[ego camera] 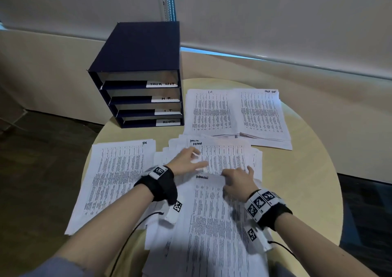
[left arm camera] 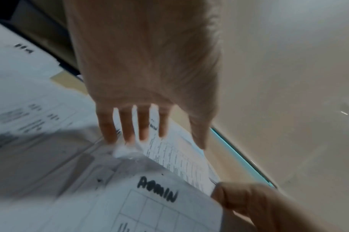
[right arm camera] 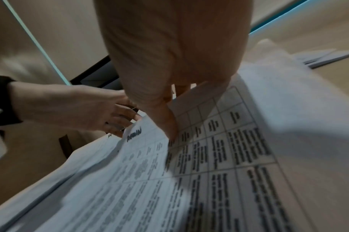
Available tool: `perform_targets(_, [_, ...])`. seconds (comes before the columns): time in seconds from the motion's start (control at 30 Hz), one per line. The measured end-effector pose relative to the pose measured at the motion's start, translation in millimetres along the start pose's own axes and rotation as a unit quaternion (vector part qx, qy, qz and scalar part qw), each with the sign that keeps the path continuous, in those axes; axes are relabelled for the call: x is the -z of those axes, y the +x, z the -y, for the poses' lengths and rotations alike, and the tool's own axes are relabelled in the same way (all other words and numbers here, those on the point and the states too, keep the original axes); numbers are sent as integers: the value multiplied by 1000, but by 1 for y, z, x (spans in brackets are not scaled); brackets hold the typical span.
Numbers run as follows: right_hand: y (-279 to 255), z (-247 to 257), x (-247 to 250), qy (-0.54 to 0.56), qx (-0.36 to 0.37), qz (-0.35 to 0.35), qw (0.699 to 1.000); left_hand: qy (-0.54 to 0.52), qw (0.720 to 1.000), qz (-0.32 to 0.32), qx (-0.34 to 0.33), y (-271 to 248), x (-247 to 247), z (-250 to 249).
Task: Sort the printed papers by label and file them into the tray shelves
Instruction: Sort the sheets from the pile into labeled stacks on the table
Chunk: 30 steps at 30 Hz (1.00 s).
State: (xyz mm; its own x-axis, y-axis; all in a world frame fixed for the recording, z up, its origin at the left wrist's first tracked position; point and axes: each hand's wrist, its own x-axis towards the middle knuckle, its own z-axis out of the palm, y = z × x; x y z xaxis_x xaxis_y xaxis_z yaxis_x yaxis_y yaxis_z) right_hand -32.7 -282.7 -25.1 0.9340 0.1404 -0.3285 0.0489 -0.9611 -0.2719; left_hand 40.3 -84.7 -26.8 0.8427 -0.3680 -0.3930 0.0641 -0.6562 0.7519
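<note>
A dark blue tray unit (ego camera: 137, 60) stands at the table's back left, its shelves labelled TASK LIST, H.R., I.T and ADMIN (ego camera: 169, 122) from top to bottom. My right hand (ego camera: 237, 177) pinches the top edge of a printed sheet marked ADMIN (ego camera: 212, 213), which lies over the near papers. That sheet (left arm camera: 149, 204) and the pinching thumb (right arm camera: 169, 125) show close up in the wrist views. My left hand (ego camera: 194, 159) rests with straight, spread fingers (left arm camera: 127, 125) on the central ADMIN pile (ego camera: 227, 156), just beyond the held sheet.
An HR pile (ego camera: 114, 181) lies at the left. At the back right, beside the tray unit, sit an I.T pile (ego camera: 210, 111) and a TASK LIST pile (ego camera: 263, 113). The round pale table (ego camera: 311, 170) is bare at the right. Wall and blinds stand behind.
</note>
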Motion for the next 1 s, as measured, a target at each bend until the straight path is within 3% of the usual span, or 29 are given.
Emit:
perform_targets(0.07, [1, -5, -5, 2, 1, -21, 1000, -22, 992, -116, 54, 14, -4, 9])
perform_targets(0.1, [1, -8, -7, 9, 3, -25, 1000, -38, 987, -134, 85, 20, -6, 11])
perform_targets(0.23, [-2, -15, -15, 50, 15, -31, 998, -138, 971, -129, 146, 36, -6, 6])
perform_targets(0.43, [-9, -19, -19, 74, 27, -45, 996, -196, 963, -120, 141, 43, -4, 10])
perform_targets(0.57, [-12, -19, -19, 89, 20, -46, 995, -169, 971, -130, 106, 30, -2, 11])
perform_targets(0.67, [-11, -20, -20, 99, 15, -48, 994, -128, 986, -101, 24, 6, 13, 5])
perform_targets(0.73, [-9, -21, -21, 105, 15, -51, 993, -41, 994, -93, -33, -14, 22, 5])
perform_targets(0.87, [-6, -22, -25, 104, 25, -56, 993, 77, 993, -48, -77, -38, 23, 25])
perform_targets(1.0, [-7, -21, -25, 115, 32, -63, 991, 112, 984, -82, -108, -44, 15, 33])
